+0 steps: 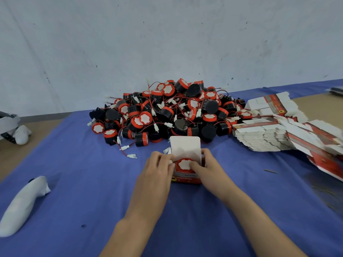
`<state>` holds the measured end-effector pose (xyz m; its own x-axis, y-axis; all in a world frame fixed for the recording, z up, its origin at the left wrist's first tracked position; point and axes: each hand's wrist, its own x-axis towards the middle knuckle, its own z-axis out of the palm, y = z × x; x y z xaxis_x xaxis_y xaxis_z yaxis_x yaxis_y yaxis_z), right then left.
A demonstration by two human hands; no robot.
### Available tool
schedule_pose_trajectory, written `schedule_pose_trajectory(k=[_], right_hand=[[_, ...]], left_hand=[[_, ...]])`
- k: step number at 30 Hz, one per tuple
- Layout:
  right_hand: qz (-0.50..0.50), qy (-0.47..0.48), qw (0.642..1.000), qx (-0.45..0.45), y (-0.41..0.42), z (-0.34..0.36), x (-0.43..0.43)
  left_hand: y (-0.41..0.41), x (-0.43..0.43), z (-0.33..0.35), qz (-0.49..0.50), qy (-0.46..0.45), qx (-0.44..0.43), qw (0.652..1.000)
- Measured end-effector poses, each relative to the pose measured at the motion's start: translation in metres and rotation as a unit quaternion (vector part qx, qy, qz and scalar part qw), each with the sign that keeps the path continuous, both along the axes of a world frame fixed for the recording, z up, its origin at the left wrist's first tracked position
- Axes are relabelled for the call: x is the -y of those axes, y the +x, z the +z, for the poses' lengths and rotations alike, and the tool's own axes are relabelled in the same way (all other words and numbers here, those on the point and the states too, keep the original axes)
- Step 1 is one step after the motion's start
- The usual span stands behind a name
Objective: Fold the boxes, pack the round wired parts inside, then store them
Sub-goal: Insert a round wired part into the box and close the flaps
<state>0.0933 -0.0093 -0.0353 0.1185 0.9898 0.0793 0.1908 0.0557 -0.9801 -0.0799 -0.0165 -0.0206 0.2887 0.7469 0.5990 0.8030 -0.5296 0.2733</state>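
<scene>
A small red and white box [186, 178] stands on the blue cloth with its white lid flap [185, 145] raised. A round part with a red rim and white top [183, 165] sits in the box's open mouth. My left hand [157, 169] grips the box's left side, its thumb at the part's edge. My right hand [209, 166] holds the right side, with its thumb pressing on the part's top. Behind the box lies a big pile of black and red round wired parts [167, 112].
Stacks of flat unfolded boxes [269, 134] lie at the right, some sliding toward the front. A white stuffed object [22, 204] lies at the front left, another white and grey thing [11, 127] at the far left. The blue cloth [83, 182] covers the table; a wall stands behind.
</scene>
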Motion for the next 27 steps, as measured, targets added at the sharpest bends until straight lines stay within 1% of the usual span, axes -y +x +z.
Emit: schedule_pose_trajectory(k=[4, 5, 7, 10, 12, 13, 14, 15, 16, 17, 18, 19, 21, 24, 27], right_hand=[[-0.002, -0.001, 1.0, 0.007, 0.0, 0.0, 0.001], [-0.002, 0.001, 1.0, 0.004, 0.0, -0.001, 0.002], [-0.004, 0.004, 1.0, 0.006, -0.002, 0.0, 0.002], [-0.005, 0.009, 1.0, 0.008, -0.003, -0.001, 0.002], [-0.005, 0.008, 1.0, 0.005, -0.003, -0.002, 0.002], [-0.008, 0.008, 1.0, 0.002, -0.003, -0.002, 0.002], [-0.014, 0.006, 1.0, 0.0, -0.002, -0.002, 0.002], [-0.021, 0.003, 1.0, -0.002, -0.002, -0.002, 0.002], [-0.027, 0.0, 1.0, -0.003, -0.002, -0.002, 0.002], [-0.031, -0.002, 1.0, -0.003, -0.002, -0.002, 0.002], [-0.035, -0.002, 0.999, -0.003, -0.003, -0.002, 0.003], [-0.038, 0.0, 0.999, -0.005, -0.005, -0.001, 0.003], [-0.047, 0.007, 0.999, -0.013, -0.009, -0.001, 0.005], [-0.075, 0.019, 0.997, -0.009, -0.016, -0.001, 0.008], [-0.105, 0.028, 0.994, -0.013, -0.024, 0.0, 0.008]], left_hand=[[0.007, 0.004, 0.004, 0.012, 0.033, 0.033, 0.999], [0.01, 0.004, 0.005, 0.007, 0.04, 0.063, 0.997], [0.017, 0.004, 0.007, -0.01, 0.016, 0.163, 0.986], [0.027, 0.003, 0.015, -0.033, -0.033, 0.314, 0.948], [0.032, 0.002, 0.019, -0.05, -0.062, 0.365, 0.928], [0.033, 0.001, 0.02, -0.055, -0.073, 0.359, 0.929], [0.032, 0.0, 0.018, -0.052, -0.063, 0.323, 0.943], [0.029, -0.004, 0.016, -0.036, -0.024, 0.251, 0.967], [0.026, -0.007, 0.013, -0.012, 0.028, 0.155, 0.987], [0.022, -0.011, 0.011, 0.009, 0.071, 0.057, 0.996], [0.019, -0.013, 0.009, 0.024, 0.084, -0.018, 0.996], [0.018, -0.014, 0.008, 0.035, 0.074, -0.067, 0.994], [0.019, -0.012, 0.008, 0.051, 0.058, -0.105, 0.991], [0.023, -0.008, 0.009, 0.076, 0.07, -0.154, 0.983], [0.023, -0.007, 0.011, 0.095, 0.054, -0.167, 0.98]])
